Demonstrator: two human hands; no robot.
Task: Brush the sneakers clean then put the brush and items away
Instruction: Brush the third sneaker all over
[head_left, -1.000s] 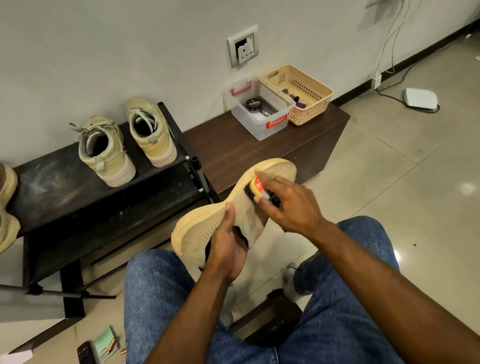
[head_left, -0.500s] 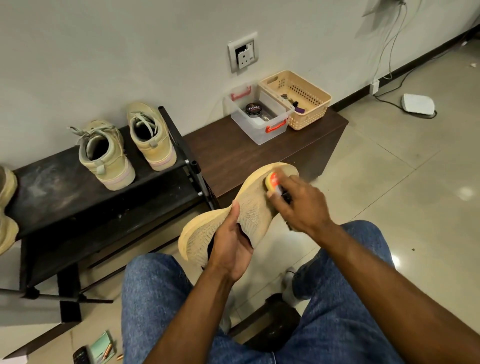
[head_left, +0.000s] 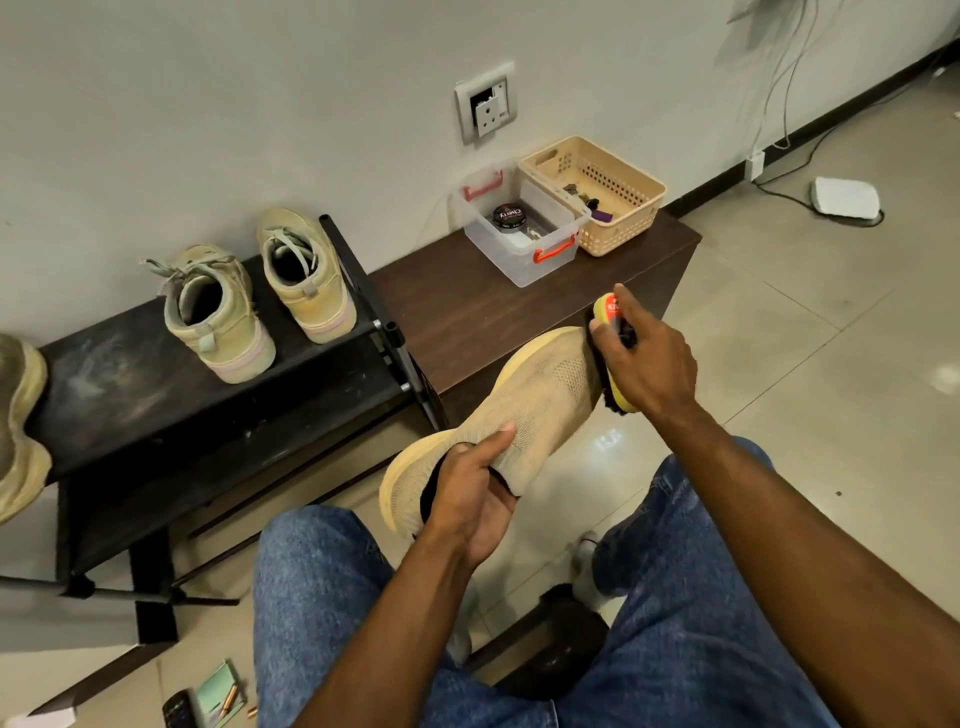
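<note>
The right hand (head_left: 644, 358) has its fingers curled around a yellow-backed brush (head_left: 613, 353), bristles set against the toe of a tan knit sneaker (head_left: 519, 410), while the left hand (head_left: 472, 499) grips that sneaker at the collar, thumb on top of the knit and the other fingers apparently tucked inside the opening, though they are hidden. The shoe is held in the air above the person's knees, so the likeliest slip is the soft collar folding under a hard stroke; the toe would swing away and the brush skid off the edge. A loose hold on the brush's smooth back could also let it drop to the tiled floor (head_left: 831, 415). Just beyond the toe lies the dark wooden bench (head_left: 467, 306), close enough for the knuckles to strike on a long stroke. At its far end a clear plastic box (head_left: 519, 228) holds a polish tin (head_left: 508, 215), touching a beige basket (head_left: 597, 192) with small items. To the left, a black rack (head_left: 130, 374) carries a pair of pale sneakers (head_left: 254, 296).
</note>
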